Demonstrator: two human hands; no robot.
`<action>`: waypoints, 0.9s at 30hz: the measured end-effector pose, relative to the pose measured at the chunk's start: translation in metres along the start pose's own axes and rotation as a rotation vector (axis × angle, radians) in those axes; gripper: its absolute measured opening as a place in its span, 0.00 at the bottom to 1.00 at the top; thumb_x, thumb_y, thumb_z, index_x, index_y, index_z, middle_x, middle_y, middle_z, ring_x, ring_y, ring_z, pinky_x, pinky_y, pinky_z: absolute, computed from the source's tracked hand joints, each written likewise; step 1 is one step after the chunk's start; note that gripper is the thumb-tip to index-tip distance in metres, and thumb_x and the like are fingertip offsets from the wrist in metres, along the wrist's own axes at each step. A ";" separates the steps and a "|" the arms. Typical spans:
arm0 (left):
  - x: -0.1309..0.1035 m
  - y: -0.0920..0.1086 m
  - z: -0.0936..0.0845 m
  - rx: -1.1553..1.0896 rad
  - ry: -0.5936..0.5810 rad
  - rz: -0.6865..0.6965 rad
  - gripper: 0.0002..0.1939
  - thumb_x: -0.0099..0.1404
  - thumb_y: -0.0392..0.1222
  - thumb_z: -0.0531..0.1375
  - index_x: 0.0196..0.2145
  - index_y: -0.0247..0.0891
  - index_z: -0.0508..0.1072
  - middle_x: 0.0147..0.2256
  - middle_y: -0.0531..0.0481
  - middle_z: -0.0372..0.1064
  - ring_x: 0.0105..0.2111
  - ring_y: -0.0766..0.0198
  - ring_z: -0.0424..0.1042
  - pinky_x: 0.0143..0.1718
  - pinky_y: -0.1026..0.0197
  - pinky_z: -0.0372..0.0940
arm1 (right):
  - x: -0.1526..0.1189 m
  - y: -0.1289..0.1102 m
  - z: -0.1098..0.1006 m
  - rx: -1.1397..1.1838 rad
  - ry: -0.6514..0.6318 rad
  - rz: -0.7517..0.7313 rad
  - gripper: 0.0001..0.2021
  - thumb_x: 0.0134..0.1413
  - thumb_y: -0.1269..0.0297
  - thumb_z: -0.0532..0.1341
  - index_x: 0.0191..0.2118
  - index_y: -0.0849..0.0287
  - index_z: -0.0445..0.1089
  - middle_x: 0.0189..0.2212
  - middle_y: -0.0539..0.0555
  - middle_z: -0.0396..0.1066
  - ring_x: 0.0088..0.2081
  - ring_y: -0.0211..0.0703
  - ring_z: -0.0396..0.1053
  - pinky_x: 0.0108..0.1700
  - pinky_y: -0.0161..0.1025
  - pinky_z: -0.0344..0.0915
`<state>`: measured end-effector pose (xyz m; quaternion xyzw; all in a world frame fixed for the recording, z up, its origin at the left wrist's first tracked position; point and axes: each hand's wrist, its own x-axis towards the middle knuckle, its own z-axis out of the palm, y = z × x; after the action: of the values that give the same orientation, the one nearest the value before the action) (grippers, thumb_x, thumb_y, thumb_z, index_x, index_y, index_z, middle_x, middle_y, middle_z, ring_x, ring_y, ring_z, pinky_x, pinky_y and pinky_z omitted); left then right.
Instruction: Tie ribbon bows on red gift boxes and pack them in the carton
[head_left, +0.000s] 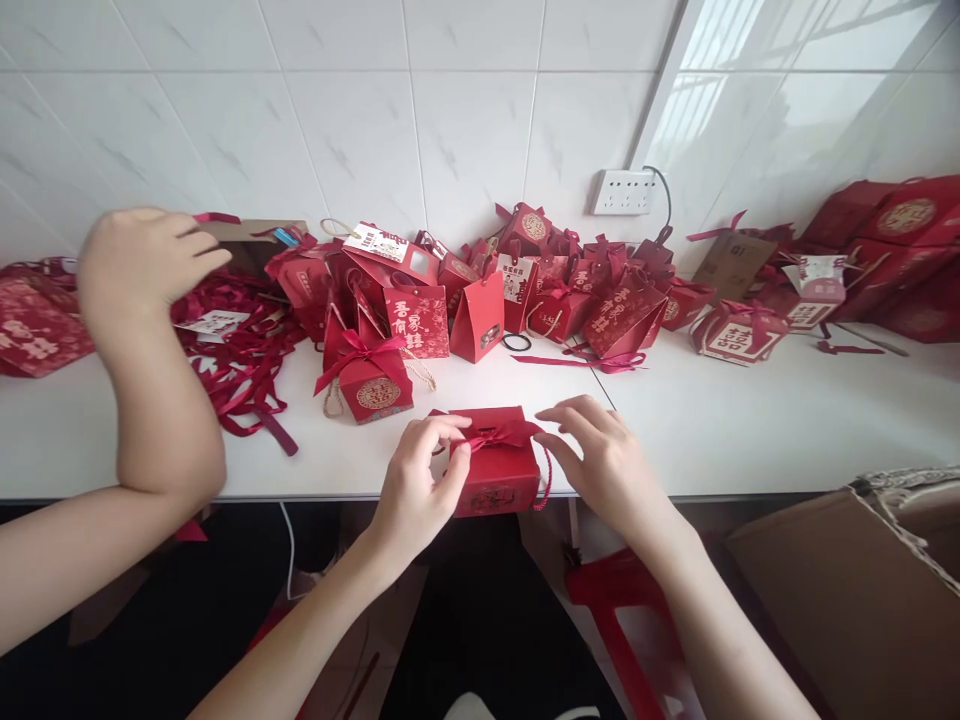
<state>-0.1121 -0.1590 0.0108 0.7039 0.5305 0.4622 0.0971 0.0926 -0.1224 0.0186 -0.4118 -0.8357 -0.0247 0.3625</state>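
Note:
A red gift box with a dark red ribbon bow on top sits at the table's front edge, a twisted cord handle hanging at its right side. My left hand is at the box's left, thumb and fingers around the left loop of the ribbon bow. Over the right end of the bow is my right hand, its thumb and fingers apart by the ribbon's tip; contact there is hard to make out. Just behind stands another red box with a bow and gold emblem.
Another person's arm reaches in from the left beside a heap of ribbons. Many red boxes line the white tiled wall under a power strip. A cardboard box stands front right, near a red stool.

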 end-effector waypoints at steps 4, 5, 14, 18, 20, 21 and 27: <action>0.001 0.001 0.002 -0.010 -0.003 -0.032 0.03 0.62 0.36 0.52 0.30 0.40 0.62 0.43 0.47 0.70 0.37 0.63 0.67 0.38 0.59 0.62 | -0.002 -0.016 0.002 0.207 -0.105 0.303 0.17 0.61 0.54 0.50 0.24 0.57 0.60 0.22 0.51 0.64 0.22 0.37 0.60 0.26 0.35 0.56; 0.001 0.001 0.002 -0.011 -0.005 -0.034 0.03 0.62 0.36 0.52 0.30 0.40 0.62 0.43 0.47 0.70 0.37 0.62 0.67 0.38 0.59 0.62 | -0.002 -0.019 0.004 0.242 -0.126 0.342 0.18 0.60 0.51 0.51 0.24 0.57 0.59 0.21 0.50 0.63 0.21 0.37 0.59 0.25 0.35 0.56; -0.003 -0.004 0.007 -0.115 0.074 -0.137 0.05 0.60 0.38 0.54 0.27 0.39 0.62 0.32 0.50 0.59 0.35 0.63 0.64 0.37 0.61 0.63 | 0.012 -0.012 0.020 0.707 -0.305 0.593 0.18 0.50 0.48 0.58 0.23 0.58 0.59 0.18 0.46 0.57 0.21 0.34 0.54 0.23 0.33 0.51; -0.004 -0.009 0.009 -0.269 0.018 -0.323 0.07 0.59 0.41 0.55 0.25 0.39 0.63 0.33 0.50 0.60 0.37 0.62 0.65 0.41 0.61 0.62 | 0.013 -0.002 0.020 1.018 -0.373 0.647 0.19 0.46 0.48 0.61 0.24 0.59 0.59 0.21 0.46 0.59 0.24 0.34 0.56 0.27 0.32 0.53; -0.004 -0.012 0.009 -0.375 -0.012 -0.392 0.07 0.59 0.42 0.55 0.25 0.38 0.62 0.35 0.49 0.61 0.37 0.63 0.65 0.39 0.62 0.62 | 0.011 0.003 0.023 1.149 -0.390 0.670 0.18 0.45 0.50 0.63 0.24 0.60 0.59 0.22 0.46 0.61 0.25 0.34 0.58 0.29 0.33 0.55; -0.004 -0.012 0.009 -0.410 -0.018 -0.412 0.08 0.59 0.42 0.54 0.24 0.38 0.62 0.36 0.49 0.60 0.36 0.64 0.65 0.38 0.63 0.63 | 0.010 0.005 0.025 1.209 -0.393 0.680 0.18 0.44 0.51 0.65 0.24 0.60 0.60 0.23 0.47 0.61 0.26 0.34 0.58 0.30 0.33 0.56; -0.004 -0.011 0.009 -0.341 0.003 -0.383 0.07 0.59 0.41 0.54 0.25 0.39 0.61 0.35 0.50 0.61 0.35 0.65 0.64 0.36 0.65 0.62 | 0.003 0.028 0.022 1.185 -0.470 0.571 0.19 0.44 0.49 0.65 0.25 0.59 0.60 0.22 0.48 0.63 0.26 0.36 0.61 0.31 0.37 0.60</action>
<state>-0.1131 -0.1547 -0.0035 0.5633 0.5688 0.5192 0.2994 0.0987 -0.0943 -0.0028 -0.3428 -0.6236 0.6214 0.3277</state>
